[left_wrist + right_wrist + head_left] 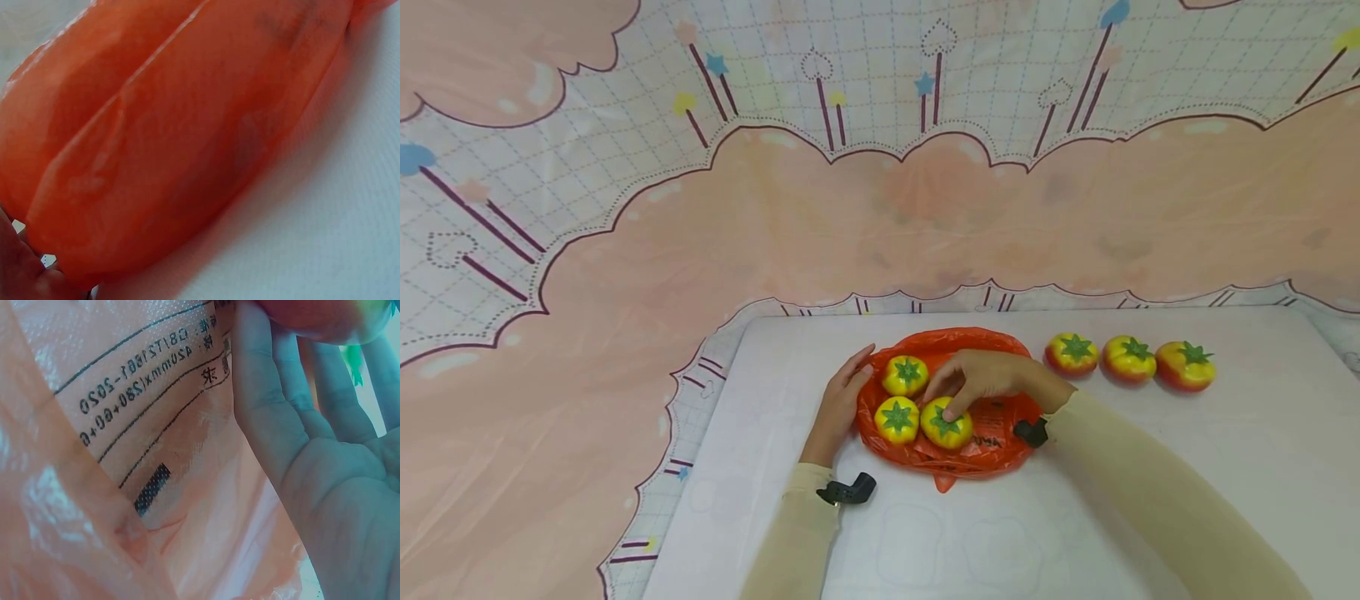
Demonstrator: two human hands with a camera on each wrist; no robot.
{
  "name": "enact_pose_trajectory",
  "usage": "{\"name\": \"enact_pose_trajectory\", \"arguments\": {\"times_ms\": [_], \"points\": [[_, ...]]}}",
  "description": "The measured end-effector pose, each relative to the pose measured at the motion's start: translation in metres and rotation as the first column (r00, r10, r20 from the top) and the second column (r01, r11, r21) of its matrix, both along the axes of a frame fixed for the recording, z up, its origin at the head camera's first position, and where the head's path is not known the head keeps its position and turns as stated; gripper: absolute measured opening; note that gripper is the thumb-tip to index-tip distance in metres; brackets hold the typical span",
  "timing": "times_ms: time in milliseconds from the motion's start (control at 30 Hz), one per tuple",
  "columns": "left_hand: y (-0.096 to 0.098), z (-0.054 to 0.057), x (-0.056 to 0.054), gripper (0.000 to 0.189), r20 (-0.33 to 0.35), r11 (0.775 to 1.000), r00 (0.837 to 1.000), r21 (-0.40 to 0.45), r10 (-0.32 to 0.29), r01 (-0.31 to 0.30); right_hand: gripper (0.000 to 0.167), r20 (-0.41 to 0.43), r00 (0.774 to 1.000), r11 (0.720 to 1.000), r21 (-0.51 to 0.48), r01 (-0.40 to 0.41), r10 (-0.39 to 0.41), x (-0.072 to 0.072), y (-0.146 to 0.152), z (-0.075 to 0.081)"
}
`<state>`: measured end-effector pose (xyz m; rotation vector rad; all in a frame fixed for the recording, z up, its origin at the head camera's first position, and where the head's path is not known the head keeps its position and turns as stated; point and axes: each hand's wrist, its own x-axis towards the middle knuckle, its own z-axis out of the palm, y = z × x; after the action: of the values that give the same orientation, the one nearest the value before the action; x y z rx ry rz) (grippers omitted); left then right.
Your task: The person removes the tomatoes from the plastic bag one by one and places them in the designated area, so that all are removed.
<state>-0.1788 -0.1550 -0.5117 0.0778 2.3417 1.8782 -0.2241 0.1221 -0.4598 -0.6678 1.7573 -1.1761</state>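
Note:
A red plastic bag (992, 454) lies spread with its mouth up in the head view. Inside it, two yellow tomatoes with green star-shaped tops sit at the left, a rear tomato (905, 376) and a front tomato (897, 419). My right hand (985, 375) reaches over the bag from the right and grips a third tomato (946, 423) beside them, thumb on its top. At the bag's left side, my left hand (842, 408) rests against the rim with its fingers fairly straight. The right wrist view shows the held tomato's red underside (331, 319) at the fingertips.
Three more red-and-yellow tomatoes stand in a row right of the bag: a near one (1072, 356), a middle one (1128, 360) and an end one (1184, 366). The white table (760, 400) ends at a patterned cloth backdrop (880, 225).

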Motion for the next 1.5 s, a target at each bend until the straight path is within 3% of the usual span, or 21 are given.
{"name": "enact_pose_trajectory", "arguments": {"times_ms": [233, 500, 700, 967, 1500], "points": [[0.000, 0.001, 0.001, 0.051, 0.003, 1.000, 1.000, -0.001, 0.005, -0.005, 0.035, -0.027, 1.000, 1.000, -0.020, -0.011, 0.010, 0.000, 0.004, 0.006], [0.000, 0.002, 0.001, 0.051, -0.003, 1.000, 1.000, -0.006, -0.001, 0.001, 0.037, -0.030, 0.999, 0.999, -0.011, 0.038, -0.039, 0.003, 0.013, 0.017], [0.001, 0.001, 0.001, 0.051, 0.000, 1.000, 1.000, -0.003, -0.001, 0.001, 0.035, -0.077, 0.996, 0.998, 0.019, 0.054, -0.052, 0.003, 0.020, 0.021], [0.001, 0.002, 0.001, 0.052, -0.005, 1.000, 1.000, -0.012, 0.003, -0.003, 0.036, -0.114, 0.990, 0.994, 0.058, 0.087, -0.080, 0.004, 0.030, 0.022], [0.000, -0.001, 0.000, 0.052, -0.006, 1.000, 1.000, -0.022, -0.001, 0.001, 0.036, -0.190, 0.973, 0.991, 0.014, 0.132, -0.127, 0.010, 0.055, 0.022]]}}
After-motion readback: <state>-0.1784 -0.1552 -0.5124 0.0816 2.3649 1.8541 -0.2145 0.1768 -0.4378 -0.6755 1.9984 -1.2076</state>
